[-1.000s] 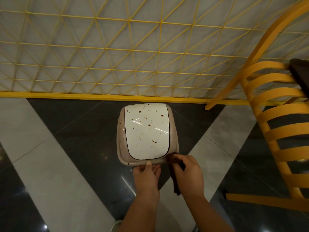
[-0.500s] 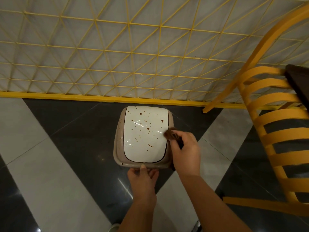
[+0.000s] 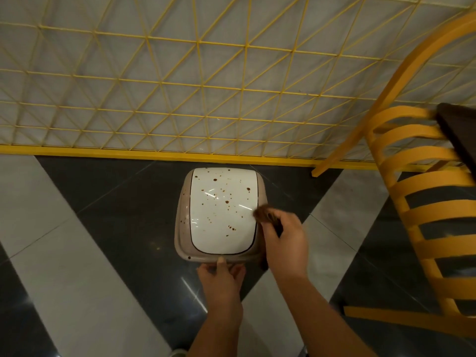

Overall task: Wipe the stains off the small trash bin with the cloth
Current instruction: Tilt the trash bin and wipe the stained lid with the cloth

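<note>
The left hand (image 3: 221, 279) is at the near edge of the small trash bin (image 3: 219, 215). Its thumb lies on top of the near rim and its fingers curl under the edge, so it grips the bin to keep it from sliding.

The bin stands on the dark floor (image 3: 123, 215), just past the left hand and just to the left of the right hand. We look down on its white lid (image 3: 221, 217). The lid is a bit longer than it is wide. Its long way runs from the hands toward the yellow wire fence (image 3: 180, 86). The rounded near end of the lid points at the person. Brown stains (image 3: 227, 202) are dotted all over the lid, and a few sit on the tan rim on the left.

The right hand (image 3: 283, 240) is closed around a bunched brown cloth (image 3: 264, 215). The cloth touches the right edge of the lid. Some cloth hangs down below the hand.

I think the wiping is only starting, because nearly all the spots are there to clean. The next move should be to push the cloth left across the lid, pressing down on the spots, while the left hand holds the bin firm.

A yellow chair (image 3: 412, 202) stands well to the right of the right hand.
</note>
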